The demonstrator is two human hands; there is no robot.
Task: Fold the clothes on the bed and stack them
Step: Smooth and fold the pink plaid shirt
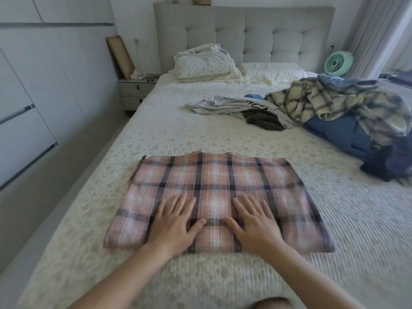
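A pink plaid garment (pixel 214 181) lies folded into a flat rectangle on the near part of the bed (pixel 169 130). My left hand (pixel 176 221) and my right hand (pixel 256 221) rest flat on its near half, side by side, with fingers straight and spread. At the right of the bed sits a loose pile: a cream plaid shirt (pixel 330 101), blue clothes (pixel 343 132), a white printed shirt (pixel 231 103) and a dark grey piece (pixel 263 121).
Two pillows (pixel 205 63) lie at the grey padded headboard (pixel 245 30). A nightstand (pixel 136 90) stands to the left of the bed, next to the white wardrobe wall. A green fan (pixel 338 62) sits at the far right by the curtain.
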